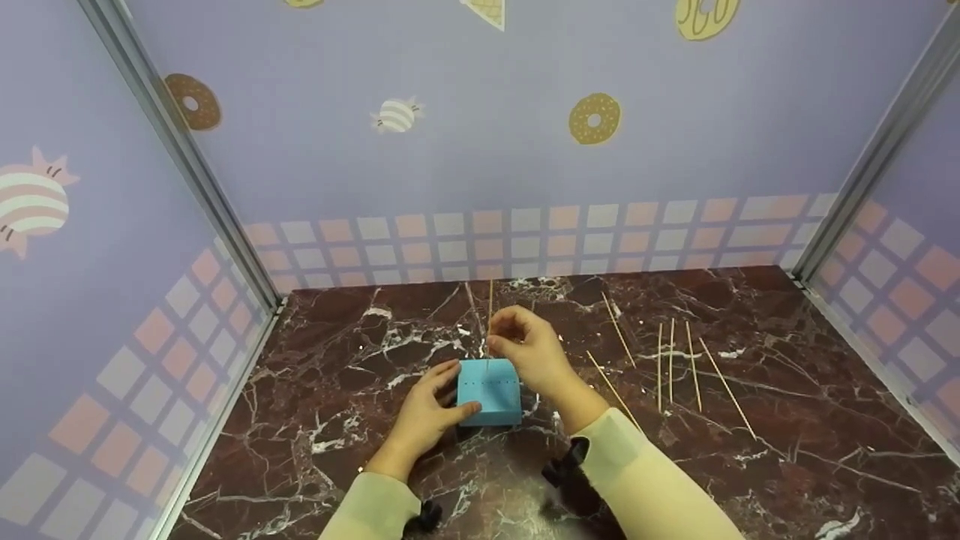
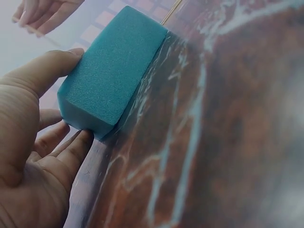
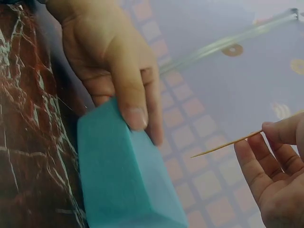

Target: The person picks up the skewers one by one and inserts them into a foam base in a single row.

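Note:
A light-blue foam block [image 1: 489,397] sits on the marble-patterned table, a row of small dark holes across its top. My left hand [image 1: 426,411] holds it from the left side, thumb over the near edge and fingers against the far left. In the right wrist view the left thumb [image 3: 135,116] lies on the block's upper edge. Between thumb and fingertips, my right hand [image 1: 538,354] pinches a thin wooden skewer [image 1: 491,300]. The skewer's pointed end [image 3: 202,154] hangs above the block, apart from it.
Several loose wooden skewers [image 1: 672,360] lie on the table [image 1: 810,390] to the right of my right hand; one [image 1: 611,386] passes close to the right forearm. Patterned panels [image 1: 480,165] wall in the back and both sides.

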